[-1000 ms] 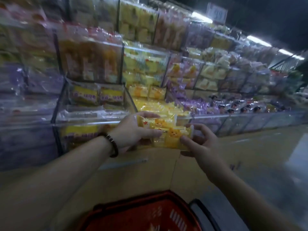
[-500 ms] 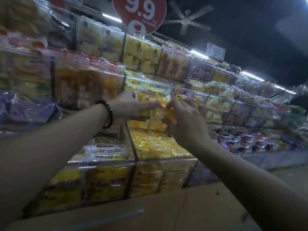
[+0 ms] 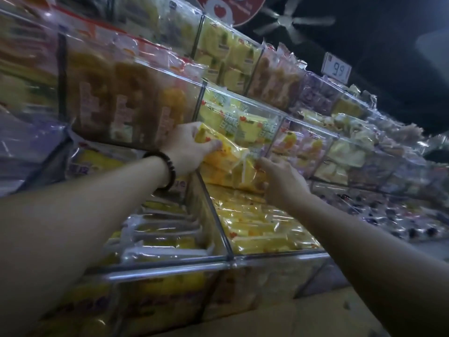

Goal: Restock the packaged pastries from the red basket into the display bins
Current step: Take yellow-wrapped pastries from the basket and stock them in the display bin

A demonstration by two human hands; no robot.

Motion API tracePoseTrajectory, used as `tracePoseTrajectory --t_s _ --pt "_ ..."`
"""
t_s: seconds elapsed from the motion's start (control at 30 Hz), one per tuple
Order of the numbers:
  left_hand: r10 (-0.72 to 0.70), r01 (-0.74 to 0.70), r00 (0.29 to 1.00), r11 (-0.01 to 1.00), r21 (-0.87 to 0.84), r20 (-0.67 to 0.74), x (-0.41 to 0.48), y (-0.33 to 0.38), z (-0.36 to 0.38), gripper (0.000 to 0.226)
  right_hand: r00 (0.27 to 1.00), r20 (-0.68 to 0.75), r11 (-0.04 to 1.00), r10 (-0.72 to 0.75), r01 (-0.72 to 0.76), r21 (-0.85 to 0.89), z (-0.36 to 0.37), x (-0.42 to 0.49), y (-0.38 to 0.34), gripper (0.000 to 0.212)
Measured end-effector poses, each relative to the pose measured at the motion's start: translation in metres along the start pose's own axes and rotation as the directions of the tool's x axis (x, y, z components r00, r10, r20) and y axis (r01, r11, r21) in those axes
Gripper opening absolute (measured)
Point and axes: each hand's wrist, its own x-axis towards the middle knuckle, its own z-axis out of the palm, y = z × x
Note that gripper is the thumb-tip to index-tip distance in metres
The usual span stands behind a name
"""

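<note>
I see the clear plastic display bins stepping up in tiers, each row behind and above the one before it. In the nearest row, the middle bin holds flat yellow film-wrapped pastry packs, and the bin to its left holds long film-wrapped rolls. Over the back of that middle bin, a yellow film-wrapped pack sits between the grips, with the left grip at its left end and the right grip at its right. The second-row bin of wrapped cake slices lies just behind the pack. A white price card stands above the rows to the right.
</note>
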Motion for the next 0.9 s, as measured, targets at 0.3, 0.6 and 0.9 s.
tracePoseTrajectory --t_s 0.3,0.6,0.9 --pt "-0.055 0.053 0.998 0.997 0.063 0.035 -0.008 -0.007 -0.004 0.032 0.978 0.204 0.985 0.047 -0.080 0.155 0.003 0.013 -0.012 0.075" --pt "-0.057 0.054 0.997 0.997 0.057 0.058 -0.016 0.006 -0.002 0.049 0.993 -0.106 0.810 -0.050 0.103 0.577 -0.031 0.005 -0.029 0.036" --pt "0.004 -0.036 0.988 0.978 0.205 0.156 -0.015 -0.002 0.000 0.062 0.991 -0.039 0.755 0.125 -0.069 0.652 -0.005 -0.013 -0.028 0.019"
